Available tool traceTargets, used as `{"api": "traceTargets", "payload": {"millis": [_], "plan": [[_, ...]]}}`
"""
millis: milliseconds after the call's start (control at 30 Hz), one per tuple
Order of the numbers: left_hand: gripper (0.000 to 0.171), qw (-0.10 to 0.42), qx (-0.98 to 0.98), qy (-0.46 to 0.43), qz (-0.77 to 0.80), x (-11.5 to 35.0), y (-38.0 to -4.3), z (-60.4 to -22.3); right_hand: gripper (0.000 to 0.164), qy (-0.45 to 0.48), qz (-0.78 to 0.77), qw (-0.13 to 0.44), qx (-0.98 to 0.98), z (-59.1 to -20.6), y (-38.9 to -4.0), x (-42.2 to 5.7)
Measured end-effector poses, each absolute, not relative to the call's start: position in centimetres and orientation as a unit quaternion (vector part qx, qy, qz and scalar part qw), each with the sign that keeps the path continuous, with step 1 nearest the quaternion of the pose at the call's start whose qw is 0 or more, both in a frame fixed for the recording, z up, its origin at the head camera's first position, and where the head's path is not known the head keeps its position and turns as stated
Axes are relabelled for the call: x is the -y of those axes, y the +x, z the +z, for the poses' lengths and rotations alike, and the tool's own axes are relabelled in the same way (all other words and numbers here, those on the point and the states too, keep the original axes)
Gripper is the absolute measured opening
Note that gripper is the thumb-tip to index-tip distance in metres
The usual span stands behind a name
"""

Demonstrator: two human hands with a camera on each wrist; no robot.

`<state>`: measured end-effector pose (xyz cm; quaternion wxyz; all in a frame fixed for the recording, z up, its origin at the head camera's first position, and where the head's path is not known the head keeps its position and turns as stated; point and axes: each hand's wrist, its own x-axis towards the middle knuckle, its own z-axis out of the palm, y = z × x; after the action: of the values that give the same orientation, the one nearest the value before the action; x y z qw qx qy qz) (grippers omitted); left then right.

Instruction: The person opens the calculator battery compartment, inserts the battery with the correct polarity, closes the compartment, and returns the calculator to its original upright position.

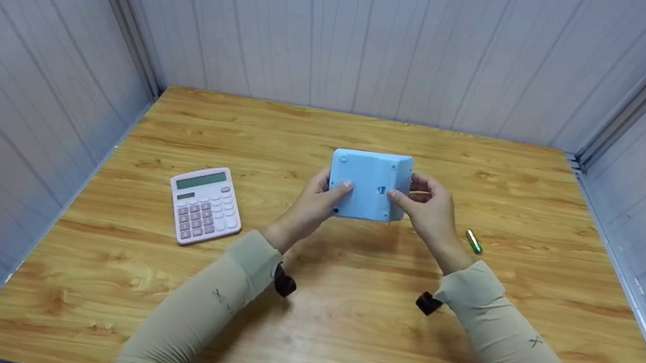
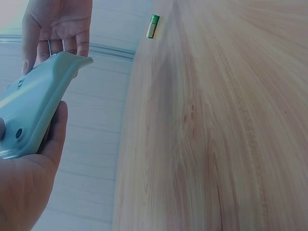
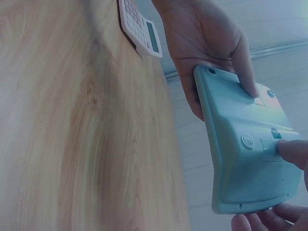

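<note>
A light blue calculator [image 1: 370, 176], its back turned up, is held above the table between both hands. My left hand [image 1: 313, 202] grips its left edge, thumb on the back and fingers underneath. On the other side my right hand [image 1: 430, 213] holds the right edge, its thumb at the small battery cover [image 3: 269, 148] near a latch slot. The cover appears to be in place in the right wrist view. The calculator's front faces away and is hidden. A green battery [image 1: 473, 241] lies on the table, right of my right wrist.
A pink and white calculator [image 1: 205, 205] lies face up on the wooden table [image 1: 338, 337], left of my hands. Pale panel walls [image 1: 333, 29] enclose the table at the back and both sides.
</note>
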<state>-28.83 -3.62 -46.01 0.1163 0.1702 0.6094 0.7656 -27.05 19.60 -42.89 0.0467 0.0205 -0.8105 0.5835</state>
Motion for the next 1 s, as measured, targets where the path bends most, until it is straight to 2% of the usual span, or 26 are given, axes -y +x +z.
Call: {"api": "traceTargets", "payload": {"millis": [333,1000], "plan": [[0.05,0.118,-0.606,0.16,0.77,3.57,-28.69,-45.94,0.068,0.02,0.579,0.044,0.814,-42.83,-27.02,-19.5],[0.05,0.059,-0.696,0.211,0.684,3.8,-28.47,-45.67,0.066,0.029,0.602,0.004,0.798,-43.4,-27.07,-20.25]]}}
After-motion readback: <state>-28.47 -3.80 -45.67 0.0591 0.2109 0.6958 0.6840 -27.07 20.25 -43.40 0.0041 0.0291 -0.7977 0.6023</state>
